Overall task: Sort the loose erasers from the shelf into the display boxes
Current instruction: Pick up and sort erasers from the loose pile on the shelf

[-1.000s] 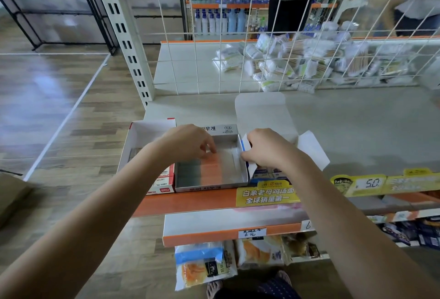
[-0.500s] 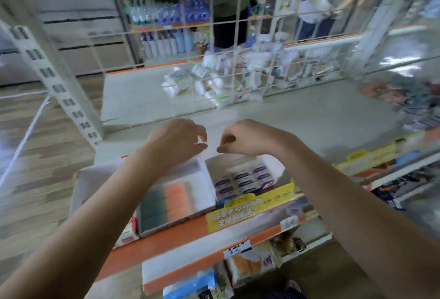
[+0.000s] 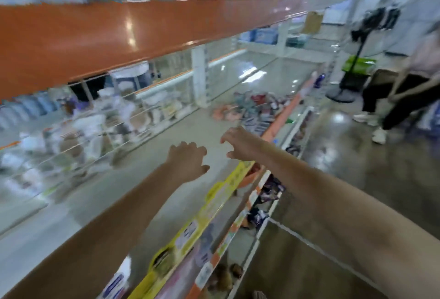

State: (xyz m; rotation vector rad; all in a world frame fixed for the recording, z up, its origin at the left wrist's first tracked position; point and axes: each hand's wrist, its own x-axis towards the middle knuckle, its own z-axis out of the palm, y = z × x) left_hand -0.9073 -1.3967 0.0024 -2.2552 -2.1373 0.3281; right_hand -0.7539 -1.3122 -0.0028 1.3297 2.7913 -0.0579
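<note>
Now blurry: grey shelf [image 3: 166, 174] runs under both arms, loose pile [image 3: 247, 108] well beyond the fingertips. Left hand [image 3: 188, 163] and right hand [image 3: 240, 143] are loosely curled, holding nothing. Boxes out of view. Likely step: reaching for erasers; next calls for reaching the pile and pinching one.

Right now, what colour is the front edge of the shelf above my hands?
Orange, glossy; the upper shelf's front edge shows in the head view.
</note>
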